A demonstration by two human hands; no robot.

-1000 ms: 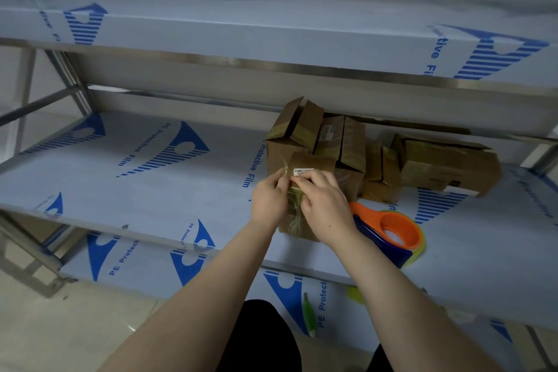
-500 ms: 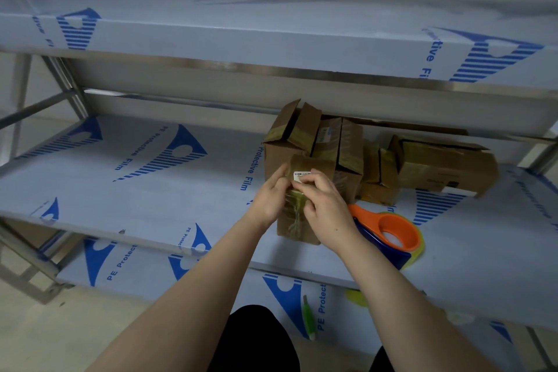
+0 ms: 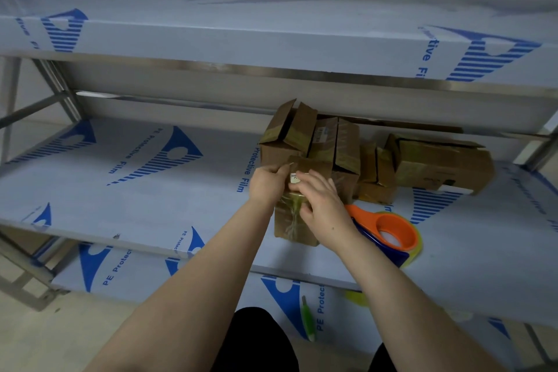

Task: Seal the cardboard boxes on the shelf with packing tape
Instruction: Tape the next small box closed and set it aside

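Cardboard box [image 3: 291, 228]: standing upright near the front edge of the middle shelf [image 3: 151, 205], with wrinkled clear tape running down its front face and a white label [image 3: 294, 177] sitting at its top.
Left hand [image 3: 267, 180]: curling its fingers tight and pinching the box's upper left corner, where a shiny bit of tape is catching the light.
Right hand [image 3: 323, 205]: bending its fingers over the top of the box beside the label and pressing the thumb against the front face, so it is clasping the box.
Tape dispenser [image 3: 392, 234]: lying on the shelf just right of the box, orange handle over a blue body; the right wrist is crossing in front of its near end.
Open-flap box [image 3: 283, 137]: standing directly behind, flaps pointing up.
Taped box [image 3: 444, 164]: lying further right on the same shelf.
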